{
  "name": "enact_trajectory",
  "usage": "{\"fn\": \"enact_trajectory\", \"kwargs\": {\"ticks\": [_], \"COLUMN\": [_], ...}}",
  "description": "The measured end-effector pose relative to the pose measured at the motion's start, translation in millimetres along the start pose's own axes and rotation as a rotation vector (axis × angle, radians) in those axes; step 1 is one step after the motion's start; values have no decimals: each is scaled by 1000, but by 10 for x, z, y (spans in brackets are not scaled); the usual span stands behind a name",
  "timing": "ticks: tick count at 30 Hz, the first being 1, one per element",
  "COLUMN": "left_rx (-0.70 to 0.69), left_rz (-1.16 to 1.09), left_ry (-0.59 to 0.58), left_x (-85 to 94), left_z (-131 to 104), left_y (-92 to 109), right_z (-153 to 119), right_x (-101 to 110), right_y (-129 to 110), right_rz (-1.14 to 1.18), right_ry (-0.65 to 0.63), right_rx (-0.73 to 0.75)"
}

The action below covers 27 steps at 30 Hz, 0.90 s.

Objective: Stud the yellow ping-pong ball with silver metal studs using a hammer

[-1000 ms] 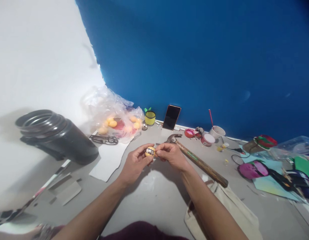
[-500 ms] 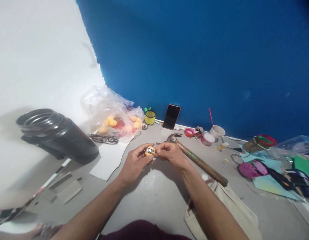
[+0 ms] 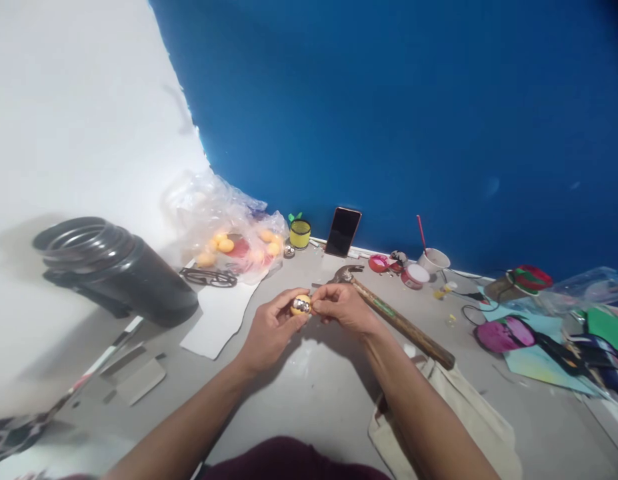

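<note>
My left hand (image 3: 269, 332) is closed round a small yellow ball (image 3: 295, 310) with a shiny silver patch across its middle. Thumb and fingers grip it from the left, and the silver side faces up. My right hand (image 3: 345, 310) is pinched at the ball's right side, with its fingertips touching or almost touching it. Whatever those fingertips hold is too small to make out. Just behind my right hand lies a claw hammer (image 3: 403, 323), its head (image 3: 346, 273) toward the wall.
A big dark flask (image 3: 123, 267) leans at the left, near glasses (image 3: 211, 277) on white paper (image 3: 213, 323). Behind are a plastic bag (image 3: 223, 213) of yellow balls and an upright phone (image 3: 343, 232). Paint pots, a cup (image 3: 433, 262) and a cloth bag (image 3: 459, 420) lie right.
The ball has turned slightly in my fingers, so its silver part now looks like a smoother patch instead of several separate bumps. Both hands stay almost in place.
</note>
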<state>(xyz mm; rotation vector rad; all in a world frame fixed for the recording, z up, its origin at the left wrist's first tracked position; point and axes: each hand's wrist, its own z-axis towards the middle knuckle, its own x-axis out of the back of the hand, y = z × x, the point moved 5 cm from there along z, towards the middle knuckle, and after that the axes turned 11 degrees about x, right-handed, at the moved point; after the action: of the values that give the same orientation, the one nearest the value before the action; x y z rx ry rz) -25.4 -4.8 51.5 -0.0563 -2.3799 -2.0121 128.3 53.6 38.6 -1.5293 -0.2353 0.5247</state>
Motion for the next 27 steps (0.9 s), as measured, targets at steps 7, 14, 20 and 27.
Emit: {"fn": "enact_trajectory", "kwargs": {"ticks": [7, 14, 20, 27], "left_rx": [-52, -93, -221, -194], "left_rz": [53, 76, 156, 47], "left_ry": [79, 137, 238, 235], "left_x": [-4, 4, 11, 3], "left_z": [-31, -23, -24, -31], "left_y": [23, -28, -42, -57], "right_z": [-8, -10, -8, -16], "right_x": [-27, -102, -150, -130], "right_y": [-4, -56, -40, -24], "right_rz": [-28, -26, 0, 50], "right_ry": [40, 71, 118, 72], "right_rx": [7, 32, 24, 40]}}
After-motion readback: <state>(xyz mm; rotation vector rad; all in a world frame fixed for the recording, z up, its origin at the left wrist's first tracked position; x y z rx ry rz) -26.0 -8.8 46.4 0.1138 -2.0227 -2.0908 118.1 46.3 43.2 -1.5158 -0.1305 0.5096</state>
